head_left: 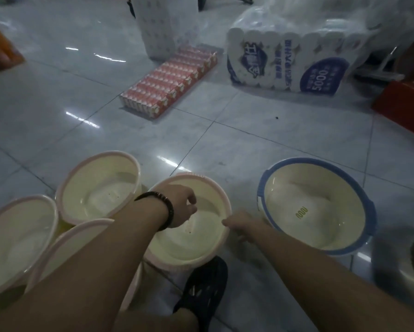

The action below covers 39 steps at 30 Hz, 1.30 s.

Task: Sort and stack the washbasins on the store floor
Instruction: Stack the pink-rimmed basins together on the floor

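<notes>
Floor (57, 116): tiled, carries all basins. Pink-rim cluster (98, 188): 3 basins, near left, touching/overlapping. Blue-rim basin (325, 224): near right, apart from the rest. Centre pink-rim basin (194, 238): btwn cluster and blue-rim basin, mouth up. Right grip (239, 225): fingers curled on this basin's right rim, holding it. Left grip (182, 204): above basin interior, fingers curled down; contents, if any, cannot be told. Key relation: matching cluster lies left of the held rim, so left grip is nearer; stacking prob. goes leftward.
</notes>
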Motion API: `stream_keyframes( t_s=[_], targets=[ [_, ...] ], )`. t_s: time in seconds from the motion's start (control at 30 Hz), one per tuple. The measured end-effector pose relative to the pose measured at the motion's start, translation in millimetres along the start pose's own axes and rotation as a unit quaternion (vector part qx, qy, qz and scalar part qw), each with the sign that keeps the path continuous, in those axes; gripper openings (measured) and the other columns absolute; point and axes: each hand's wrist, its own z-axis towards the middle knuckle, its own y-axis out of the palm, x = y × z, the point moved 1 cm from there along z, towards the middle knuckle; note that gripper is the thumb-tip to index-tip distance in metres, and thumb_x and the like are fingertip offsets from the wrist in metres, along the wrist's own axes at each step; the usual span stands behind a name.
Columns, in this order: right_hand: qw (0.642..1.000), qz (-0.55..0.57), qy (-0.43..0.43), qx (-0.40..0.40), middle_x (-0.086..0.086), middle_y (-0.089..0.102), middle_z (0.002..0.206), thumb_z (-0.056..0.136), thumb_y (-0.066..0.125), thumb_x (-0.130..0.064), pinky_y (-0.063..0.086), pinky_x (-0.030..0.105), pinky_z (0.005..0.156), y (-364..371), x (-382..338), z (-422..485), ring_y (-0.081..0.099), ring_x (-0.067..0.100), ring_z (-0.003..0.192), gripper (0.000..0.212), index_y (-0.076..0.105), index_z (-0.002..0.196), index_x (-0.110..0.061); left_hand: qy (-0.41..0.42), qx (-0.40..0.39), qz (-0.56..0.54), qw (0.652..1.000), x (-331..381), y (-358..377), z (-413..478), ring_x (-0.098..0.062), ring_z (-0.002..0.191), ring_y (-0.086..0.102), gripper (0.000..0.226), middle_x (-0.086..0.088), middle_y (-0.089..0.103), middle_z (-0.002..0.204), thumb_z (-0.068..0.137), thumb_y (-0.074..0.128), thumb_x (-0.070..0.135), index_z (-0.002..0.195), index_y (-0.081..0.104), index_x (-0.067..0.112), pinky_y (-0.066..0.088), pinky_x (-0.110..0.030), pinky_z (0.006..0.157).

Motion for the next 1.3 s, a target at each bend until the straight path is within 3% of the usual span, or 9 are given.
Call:
stream_keyframes(
  t_s=[0.2, 0.37, 0.5, 0.63, 0.73, 0.83, 0.93, 1.13, 1.3],
  targets=[
    [0.989, 0.139, 0.039, -0.021, 0.022, 0.069, 0.11, 0.1, 0.07, -0.02, 0.064, 0.048, 0.078, 21, -8, 17, 0.071, 0.037, 0.09, 0.041, 0.061, 0.131, 0.005, -0.043, -0.052, 0.014, 0.998, -19, -8, 9, -0.02, 0.118, 0.06, 0.035, 0.004, 0.062, 0.133, 0.102, 0.056, 0.043, 0.132, 0.067, 0.028, 0.048, -0.034, 0.105],
    [0.992, 0.126, -0.007, 0.03, 0.022, 0.066, 0.1, 0.103, 0.056, -0.01, 0.065, 0.051, 0.055, 8, -42, -7, 0.071, 0.042, 0.08, 0.021, 0.056, 0.121, 0.001, -0.116, -0.087, 0.05, 0.988, -20, -8, 10, -0.016, 0.067, 0.052, 0.044, -0.006, 0.056, 0.124, 0.106, 0.048, 0.037, 0.14, 0.056, 0.011, 0.048, -0.032, 0.075],
    [0.982, 0.147, -0.066, 0.097, 0.023, 0.063, 0.104, 0.1, 0.057, -0.01, 0.064, 0.064, 0.062, -41, -67, -51, 0.07, 0.047, 0.088, 0.028, 0.057, 0.125, 0.001, -0.155, -0.113, -0.01, 0.981, -20, -16, -8, -0.027, 0.105, 0.065, 0.057, -0.012, 0.056, 0.144, 0.111, 0.032, 0.043, 0.154, 0.041, 0.006, 0.048, -0.034, 0.092],
    [0.941, 0.303, -0.092, 0.122, 0.018, 0.061, 0.108, 0.104, 0.055, -0.007, 0.066, 0.057, 0.062, -96, -60, -103, 0.068, 0.042, 0.093, 0.033, 0.05, 0.136, -0.001, -0.172, -0.072, -0.167, 0.968, -7, -11, -19, -0.034, 0.12, 0.06, 0.069, -0.019, 0.05, 0.152, 0.11, 0.03, 0.052, 0.155, 0.035, 0.0, 0.045, -0.039, 0.103],
    [0.889, 0.426, -0.105, 0.132, 0.019, 0.062, 0.11, 0.104, 0.053, -0.002, 0.065, 0.048, 0.055, -113, -38, -136, 0.067, 0.039, 0.092, 0.041, 0.048, 0.145, -0.003, -0.177, -0.065, -0.446, 0.875, 15, 3, -5, -0.041, 0.107, 0.068, 0.081, -0.022, 0.05, 0.15, 0.098, 0.051, 0.064, 0.155, 0.035, 0.009, 0.056, -0.051, 0.091],
    [0.855, 0.493, -0.101, 0.125, 0.025, 0.065, 0.116, 0.101, 0.055, 0.003, 0.065, 0.05, 0.061, -125, -11, -142, 0.069, 0.042, 0.096, 0.036, 0.052, 0.136, -0.006, -0.122, 0.0, -0.657, 0.744, 53, 9, 11, -0.044, 0.093, 0.072, 0.042, -0.024, 0.064, 0.126, 0.098, 0.068, 0.016, 0.135, 0.052, 0.003, 0.06, -0.06, 0.082],
    [0.861, 0.485, -0.07, 0.134, 0.026, 0.07, 0.113, 0.096, 0.068, -0.003, 0.066, 0.059, 0.074, -157, 24, -145, 0.074, 0.043, 0.095, 0.036, 0.057, 0.13, -0.001, -0.109, 0.087, -0.714, 0.686, 94, 11, 27, -0.046, 0.097, 0.067, 0.055, -0.02, 0.059, 0.129, 0.086, 0.056, -0.017, 0.131, 0.046, 0.011, 0.059, -0.062, 0.058],
    [0.858, 0.318, -0.048, 0.401, 0.009, 0.067, 0.112, 0.092, 0.075, -0.021, 0.06, 0.041, 0.077, -260, 102, -140, 0.063, 0.03, 0.096, 0.039, 0.06, 0.127, -0.011, -0.051, 0.072, -0.59, 0.802, 156, -10, 53, -0.043, 0.107, 0.056, 0.054, -0.009, 0.041, 0.127, 0.093, 0.056, -0.007, 0.124, 0.029, 0.028, 0.056, -0.073, 0.072],
    [0.881, 0.259, -0.017, 0.395, 0.009, 0.063, 0.106, 0.092, 0.068, -0.019, 0.061, 0.057, 0.092, -280, 154, -100, 0.065, 0.037, 0.101, 0.024, 0.057, 0.114, -0.02, -0.009, 0.111, -0.458, 0.882, 189, -4, 115, -0.046, 0.108, 0.062, 0.05, -0.011, 0.058, 0.125, 0.091, 0.069, 0.007, 0.127, 0.045, 0.031, 0.061, -0.065, 0.073]
  ],
)
